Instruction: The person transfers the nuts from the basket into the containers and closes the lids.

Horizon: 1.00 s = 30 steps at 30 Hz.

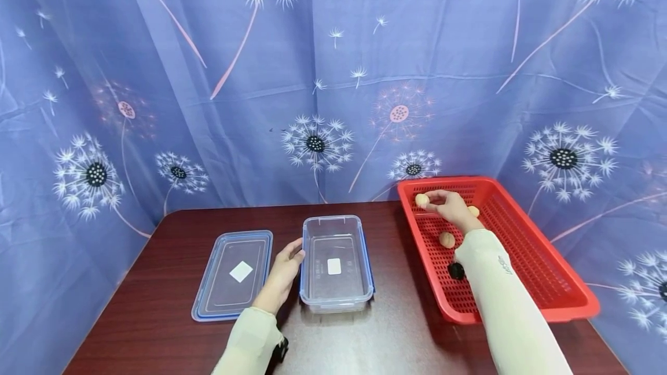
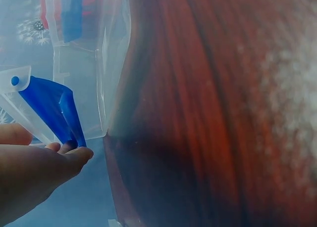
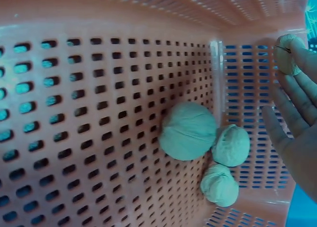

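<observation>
My right hand (image 1: 450, 208) pinches a walnut (image 1: 421, 200) between thumb and fingertips, over the far left part of a red plastic basket (image 1: 526, 207). Below it, more walnuts lie on the slotted floor: one walnut (image 1: 447, 240) near the wrist and another (image 1: 473, 211) partly behind the hand. In the right wrist view three lie close together, with a big walnut (image 3: 188, 131) foremost. At the left wall of a clear food container (image 1: 336, 291), my left hand (image 1: 283, 271) holds its side, fingertips at a blue latch flap (image 2: 52, 106) that hangs unfastened. The container's top is uncovered.
A clear lid (image 1: 231, 274) with a blue seal lies flat left of the container, beside the left hand. Dark reddish wood makes up the tabletop (image 1: 385, 340). A blue dandelion-print curtain (image 1: 260, 149) hangs right behind the table.
</observation>
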Each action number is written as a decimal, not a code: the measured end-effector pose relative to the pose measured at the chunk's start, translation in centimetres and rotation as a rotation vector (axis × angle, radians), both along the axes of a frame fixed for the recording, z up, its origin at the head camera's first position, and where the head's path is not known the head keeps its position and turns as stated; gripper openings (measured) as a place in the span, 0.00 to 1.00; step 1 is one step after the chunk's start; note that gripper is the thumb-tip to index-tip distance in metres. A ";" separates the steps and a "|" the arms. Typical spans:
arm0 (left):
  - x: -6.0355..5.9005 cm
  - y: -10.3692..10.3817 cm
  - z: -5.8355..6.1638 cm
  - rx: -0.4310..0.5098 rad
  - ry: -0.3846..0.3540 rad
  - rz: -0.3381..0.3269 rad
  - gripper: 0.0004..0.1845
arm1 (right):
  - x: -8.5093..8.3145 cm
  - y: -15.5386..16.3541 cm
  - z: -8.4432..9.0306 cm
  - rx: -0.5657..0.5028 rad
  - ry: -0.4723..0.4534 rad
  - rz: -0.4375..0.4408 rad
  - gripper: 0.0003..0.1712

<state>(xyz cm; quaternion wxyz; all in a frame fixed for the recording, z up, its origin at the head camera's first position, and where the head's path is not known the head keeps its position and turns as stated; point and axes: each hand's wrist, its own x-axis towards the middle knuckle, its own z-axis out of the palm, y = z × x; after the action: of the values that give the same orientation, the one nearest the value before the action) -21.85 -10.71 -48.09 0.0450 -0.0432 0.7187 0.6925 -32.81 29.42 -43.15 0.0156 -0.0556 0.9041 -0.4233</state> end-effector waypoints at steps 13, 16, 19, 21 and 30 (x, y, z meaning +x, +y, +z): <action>-0.1 0.1 0.1 -0.001 0.020 0.000 0.24 | 0.2 -0.7 2.5 -0.090 0.047 -0.018 0.28; -0.2 0.1 0.1 0.000 0.022 0.004 0.24 | 0.1 -0.7 3.0 -0.076 0.057 -0.018 0.29; -0.2 0.1 0.0 -0.001 0.019 0.009 0.24 | 0.0 -0.9 3.5 -0.059 0.080 -0.014 0.29; -0.2 0.0 -0.1 0.002 0.019 0.010 0.23 | -0.1 -1.1 3.9 -0.057 0.096 -0.004 0.28; -0.1 -0.1 -0.2 0.002 0.012 0.010 0.23 | -0.7 -3.3 5.8 -0.036 0.163 0.021 0.27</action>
<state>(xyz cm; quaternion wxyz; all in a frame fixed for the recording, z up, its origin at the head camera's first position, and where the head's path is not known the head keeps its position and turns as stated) -22.00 -10.78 -48.29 0.0375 -0.0428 0.7180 0.6938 -33.48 26.16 -37.36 -0.0545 -0.0997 0.8941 -0.4333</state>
